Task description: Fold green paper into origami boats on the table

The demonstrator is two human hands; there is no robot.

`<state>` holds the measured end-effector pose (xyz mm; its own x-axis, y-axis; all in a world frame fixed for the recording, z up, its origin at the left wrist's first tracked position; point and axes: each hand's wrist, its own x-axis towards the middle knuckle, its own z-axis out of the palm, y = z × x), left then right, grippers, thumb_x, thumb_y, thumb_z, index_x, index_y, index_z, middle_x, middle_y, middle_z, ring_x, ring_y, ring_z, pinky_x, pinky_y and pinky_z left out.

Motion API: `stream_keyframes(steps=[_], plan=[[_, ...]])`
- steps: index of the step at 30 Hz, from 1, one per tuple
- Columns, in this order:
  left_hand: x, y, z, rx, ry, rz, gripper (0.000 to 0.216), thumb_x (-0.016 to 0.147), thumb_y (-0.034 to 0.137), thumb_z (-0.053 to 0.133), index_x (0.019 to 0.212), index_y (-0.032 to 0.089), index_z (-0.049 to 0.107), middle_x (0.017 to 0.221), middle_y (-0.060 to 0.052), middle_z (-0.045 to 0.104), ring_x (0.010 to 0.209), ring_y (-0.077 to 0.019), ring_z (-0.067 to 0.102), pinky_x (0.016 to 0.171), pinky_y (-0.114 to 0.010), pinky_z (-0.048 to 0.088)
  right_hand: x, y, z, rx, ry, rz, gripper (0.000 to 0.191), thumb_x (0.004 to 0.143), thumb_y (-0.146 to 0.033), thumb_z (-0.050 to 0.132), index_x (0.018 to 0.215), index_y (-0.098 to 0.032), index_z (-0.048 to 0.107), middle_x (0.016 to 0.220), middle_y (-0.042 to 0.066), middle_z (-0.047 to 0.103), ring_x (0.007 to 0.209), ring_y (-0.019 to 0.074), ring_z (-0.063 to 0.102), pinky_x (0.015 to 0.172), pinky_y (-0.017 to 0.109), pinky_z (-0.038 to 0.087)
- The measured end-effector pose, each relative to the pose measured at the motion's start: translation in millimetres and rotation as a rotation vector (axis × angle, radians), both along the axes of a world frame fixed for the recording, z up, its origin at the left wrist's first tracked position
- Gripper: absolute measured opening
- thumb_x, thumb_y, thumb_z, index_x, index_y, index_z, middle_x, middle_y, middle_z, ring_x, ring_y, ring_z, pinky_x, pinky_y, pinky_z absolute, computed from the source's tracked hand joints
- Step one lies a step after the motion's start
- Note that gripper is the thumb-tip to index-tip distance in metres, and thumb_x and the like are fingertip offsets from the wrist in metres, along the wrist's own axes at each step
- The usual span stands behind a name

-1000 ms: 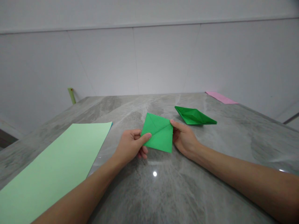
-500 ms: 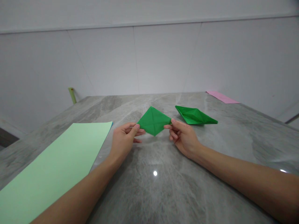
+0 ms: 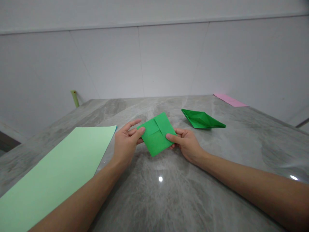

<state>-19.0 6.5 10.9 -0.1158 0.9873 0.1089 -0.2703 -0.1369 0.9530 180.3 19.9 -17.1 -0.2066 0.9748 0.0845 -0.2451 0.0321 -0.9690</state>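
A folded square of green paper [image 3: 154, 137] is held up above the grey table, tilted, with overlapping flaps showing on the face toward me. My left hand [image 3: 127, 138] pinches its left corner between thumb and fingers, the index finger lifted off the paper. At the lower right edge my right hand [image 3: 187, 141] grips it, thumb on the front face and the other fingers behind. Beyond my right hand lies a green folded paper boat shape [image 3: 202, 120], pointed at both ends.
Pale green paper sheets [image 3: 65, 164] lie on the table [image 3: 164, 206] at the left, a blue edge peeking from beneath. A pink paper [image 3: 230, 100] lies at the back right near the white wall [image 3: 166, 61]. A yellow-green strip [image 3: 75, 98] stands beyond the back left edge.
The green paper has gone from a plain creased diamond to a turned square with its flapped face toward me. My right thumb has moved onto its face; the left index finger has lifted.
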Motion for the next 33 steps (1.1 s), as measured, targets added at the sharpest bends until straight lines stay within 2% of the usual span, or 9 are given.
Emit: stream_keyframes(steps=[3,6,8,11,14,19,26,33], plan=[[1.9,0.5,-2.2,-0.034,-0.052,-0.065,0.045,0.066,0.028,0.084,0.103,0.011,0.065,0.077,-0.005,0.074,0.067,-0.0166,0.069,0.065,-0.029,0.058,0.1,-0.9,-0.5,0.033,-0.078,0.021,0.027,0.067,-0.041,0.08,0.068,-0.015,0.073,0.057,-0.001,0.062,0.045,0.008,0.048,0.043,0.021,0.039],[3.3,0.9,-5.4,-0.06,-0.03,-0.163,0.035,0.067,0.029,0.083,0.092,0.01,0.068,0.081,-0.007,0.074,0.068,-0.0167,0.069,0.066,-0.031,0.059,0.5,-1.6,-1.9,0.028,-0.113,0.03,0.028,0.068,-0.043,0.08,0.07,-0.015,0.074,0.057,-0.001,0.062,0.045,0.0079,0.047,0.043,0.021,0.037],[3.2,0.8,-6.4,-0.071,-0.003,-0.182,0.032,0.067,0.029,0.083,0.088,0.01,0.07,0.08,-0.007,0.074,0.069,-0.0179,0.069,0.069,-0.033,0.059,0.6,-2.1,-2.5,0.045,-0.125,0.035,0.027,0.069,-0.042,0.079,0.069,-0.016,0.074,0.058,-0.001,0.064,0.047,0.0089,0.05,0.046,0.022,0.039],[1.9,0.6,-6.5,-0.077,0.019,-0.17,0.029,0.066,0.029,0.083,0.085,0.011,0.071,0.077,-0.006,0.074,0.068,-0.0181,0.069,0.067,-0.033,0.059,-0.2,-3.3,-1.8,0.05,-0.11,0.078,0.024,0.07,-0.042,0.079,0.072,-0.018,0.077,0.065,0.001,0.07,0.059,0.014,0.061,0.061,0.027,0.05],[0.9,-0.4,-7.3,-0.069,0.068,-0.185,0.025,0.068,0.03,0.082,0.084,0.013,0.071,0.075,-0.005,0.074,0.065,-0.0174,0.068,0.063,-0.031,0.058,-1.3,-4.7,0.3,0.009,-0.08,0.131,0.024,0.07,-0.042,0.08,0.077,-0.019,0.078,0.075,0.004,0.075,0.07,0.0183,0.068,0.073,0.032,0.054],[1.6,-3.6,-8.9,-0.072,0.137,-0.271,0.024,0.071,0.032,0.08,0.083,0.013,0.071,0.077,-0.005,0.074,0.066,-0.0177,0.069,0.065,-0.031,0.058,-1.6,-6.0,1.4,-0.043,-0.052,0.117,0.026,0.066,-0.04,0.082,0.077,-0.017,0.078,0.078,0.005,0.076,0.067,0.0179,0.069,0.068,0.03,0.055],[4.2,-4.2,-9.2,-0.155,0.136,-0.31,0.034,0.067,0.039,0.081,0.083,0.011,0.071,0.075,-0.008,0.073,0.066,-0.0203,0.069,0.065,-0.034,0.058,-1.9,-4.4,-1.8,-0.05,-0.015,0.049,0.025,0.065,-0.039,0.083,0.077,-0.017,0.078,0.078,0.005,0.076,0.066,0.0177,0.068,0.066,0.03,0.054],[5.3,-3.0,-12.4,-0.175,0.197,-0.345,0.037,0.069,0.046,0.078,0.08,0.011,0.072,0.073,-0.009,0.073,0.063,-0.0197,0.068,0.061,-0.031,0.057,-1.4,-4.5,-2.7,0.005,-0.026,0.024,0.022,0.067,-0.037,0.082,0.076,-0.018,0.077,0.075,0.003,0.074,0.064,0.0159,0.065,0.064,0.029,0.051]])
